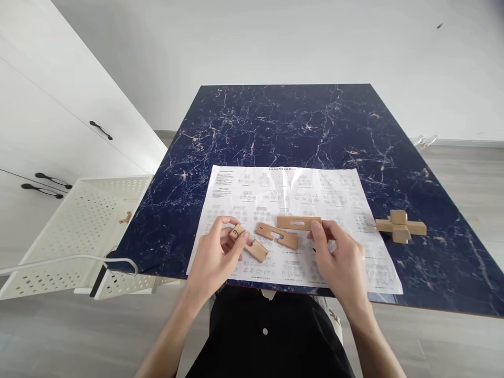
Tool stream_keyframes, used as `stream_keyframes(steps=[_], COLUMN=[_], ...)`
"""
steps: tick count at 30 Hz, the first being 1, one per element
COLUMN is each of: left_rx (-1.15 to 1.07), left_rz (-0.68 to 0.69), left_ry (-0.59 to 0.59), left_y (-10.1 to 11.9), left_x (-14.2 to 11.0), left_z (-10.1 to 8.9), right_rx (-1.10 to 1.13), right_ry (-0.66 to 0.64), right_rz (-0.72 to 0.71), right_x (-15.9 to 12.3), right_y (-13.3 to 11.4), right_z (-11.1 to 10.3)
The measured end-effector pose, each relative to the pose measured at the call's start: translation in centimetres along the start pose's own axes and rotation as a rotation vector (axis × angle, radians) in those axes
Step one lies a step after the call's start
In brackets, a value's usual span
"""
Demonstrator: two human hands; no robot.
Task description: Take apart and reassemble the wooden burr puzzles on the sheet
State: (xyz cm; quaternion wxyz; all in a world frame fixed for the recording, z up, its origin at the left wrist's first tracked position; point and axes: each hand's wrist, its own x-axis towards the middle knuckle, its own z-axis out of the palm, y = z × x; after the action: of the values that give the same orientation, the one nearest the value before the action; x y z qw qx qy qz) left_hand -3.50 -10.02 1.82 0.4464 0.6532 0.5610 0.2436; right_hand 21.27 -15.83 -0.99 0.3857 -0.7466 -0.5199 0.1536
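Between the thumb and fingers of my left hand (219,251) is a notched wooden puzzle piece (255,250) with a dark mark near its upper end. My right hand (342,257) pinches the right end of a flat wooden piece with a slot (296,223) through its middle. Between the two hands lies another wooden piece with a cut-out (277,235), touched by neither. Beneath all of them is a white instruction sheet (252,181) printed with small diagrams and text.
An assembled wooden cross-shaped puzzle (400,227) rests right of the sheet on the dark blue marbled table (271,126). Left of the table stands a white perforated basket (51,262), crossed by a white cable (94,257). White cabinets (59,94) with black handles are farther left.
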Motion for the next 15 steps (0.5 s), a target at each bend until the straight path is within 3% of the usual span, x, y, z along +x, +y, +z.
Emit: stream_keyframes(steps=[7,15], left_rx=[0.492,0.698], left_rz=[0.278,0.460], left_ry=[0.139,0.133], left_y=[-0.8,-1.1], left_x=[-0.8,-0.1], left_z=[1.2,2.4], right_rx=[-0.089,-0.212], right_ry=[-0.048,-0.150], right_rz=[-0.154,-0.274], right_x=[-0.1,-0.2], right_y=[0.3,1.2], right_z=[0.8,1.0])
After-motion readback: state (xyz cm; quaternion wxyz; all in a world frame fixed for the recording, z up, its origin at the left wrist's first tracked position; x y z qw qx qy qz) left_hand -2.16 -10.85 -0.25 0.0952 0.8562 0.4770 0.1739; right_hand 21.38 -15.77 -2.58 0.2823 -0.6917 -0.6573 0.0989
